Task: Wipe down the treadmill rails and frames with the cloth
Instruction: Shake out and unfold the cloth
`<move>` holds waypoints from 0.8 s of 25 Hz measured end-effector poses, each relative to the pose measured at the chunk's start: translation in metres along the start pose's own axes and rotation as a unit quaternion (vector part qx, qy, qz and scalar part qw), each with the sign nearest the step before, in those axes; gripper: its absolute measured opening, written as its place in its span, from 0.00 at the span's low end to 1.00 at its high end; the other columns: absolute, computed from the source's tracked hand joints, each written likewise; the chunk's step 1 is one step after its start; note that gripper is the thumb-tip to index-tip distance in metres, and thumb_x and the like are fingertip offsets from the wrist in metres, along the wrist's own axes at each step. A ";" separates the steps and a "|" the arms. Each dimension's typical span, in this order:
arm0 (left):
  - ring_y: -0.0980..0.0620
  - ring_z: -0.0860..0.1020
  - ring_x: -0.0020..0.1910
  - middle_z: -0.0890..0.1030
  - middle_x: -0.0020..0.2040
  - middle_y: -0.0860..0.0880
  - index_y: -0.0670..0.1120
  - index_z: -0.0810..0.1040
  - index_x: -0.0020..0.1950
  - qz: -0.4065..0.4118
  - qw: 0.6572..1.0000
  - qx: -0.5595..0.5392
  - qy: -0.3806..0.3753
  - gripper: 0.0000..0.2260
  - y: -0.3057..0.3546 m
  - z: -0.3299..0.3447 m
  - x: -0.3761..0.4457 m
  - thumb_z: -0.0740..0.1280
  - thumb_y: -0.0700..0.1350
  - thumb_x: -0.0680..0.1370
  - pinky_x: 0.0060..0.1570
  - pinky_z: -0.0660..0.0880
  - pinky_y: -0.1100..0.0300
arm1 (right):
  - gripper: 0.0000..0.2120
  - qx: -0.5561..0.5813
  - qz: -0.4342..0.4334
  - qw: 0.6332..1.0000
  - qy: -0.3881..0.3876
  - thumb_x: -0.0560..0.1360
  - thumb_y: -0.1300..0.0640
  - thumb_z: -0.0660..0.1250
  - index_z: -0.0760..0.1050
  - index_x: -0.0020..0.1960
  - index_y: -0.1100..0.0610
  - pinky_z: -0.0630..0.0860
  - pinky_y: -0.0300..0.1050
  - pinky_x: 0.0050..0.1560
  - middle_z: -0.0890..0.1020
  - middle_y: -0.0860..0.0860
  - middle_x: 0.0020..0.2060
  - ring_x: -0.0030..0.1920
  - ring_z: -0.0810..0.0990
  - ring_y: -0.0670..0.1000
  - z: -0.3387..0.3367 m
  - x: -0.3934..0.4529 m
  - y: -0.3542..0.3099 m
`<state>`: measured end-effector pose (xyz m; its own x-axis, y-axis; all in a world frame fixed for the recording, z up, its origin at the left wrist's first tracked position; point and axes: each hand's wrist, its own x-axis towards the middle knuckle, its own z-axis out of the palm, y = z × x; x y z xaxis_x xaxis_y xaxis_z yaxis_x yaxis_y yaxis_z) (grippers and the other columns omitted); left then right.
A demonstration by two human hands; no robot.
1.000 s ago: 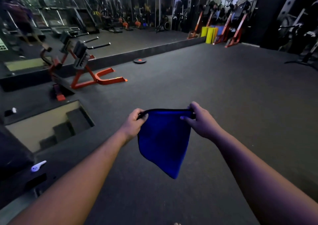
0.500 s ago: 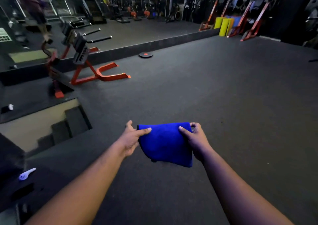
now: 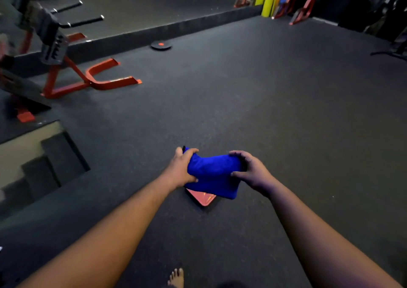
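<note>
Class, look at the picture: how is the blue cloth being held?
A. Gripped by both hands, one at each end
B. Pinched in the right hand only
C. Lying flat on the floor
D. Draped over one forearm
A: the left hand and right hand each grip an end of the folded blue cloth, above the floor.

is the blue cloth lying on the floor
No, the blue cloth is held up off the floor, gripped by the left hand and right hand.
</note>
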<state>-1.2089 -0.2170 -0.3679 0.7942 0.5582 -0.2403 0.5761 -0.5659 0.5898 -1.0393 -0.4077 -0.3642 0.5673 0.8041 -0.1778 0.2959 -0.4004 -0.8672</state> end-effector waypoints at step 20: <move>0.49 0.78 0.62 0.79 0.65 0.51 0.57 0.71 0.72 -0.069 0.948 0.191 -0.243 0.22 -0.175 0.235 0.402 0.65 0.45 0.77 0.62 0.75 0.52 | 0.14 -0.359 0.127 0.911 -0.157 0.79 0.56 0.63 0.74 0.64 0.47 0.78 0.47 0.51 0.75 0.48 0.59 0.56 0.78 0.50 0.049 0.382 0.335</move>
<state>-0.9451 -0.0367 -0.7486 0.6482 0.3498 -0.6764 0.6349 -0.7387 0.2264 -0.7609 -0.2132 -0.7454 0.4719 0.6870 -0.5525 0.6768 -0.6839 -0.2724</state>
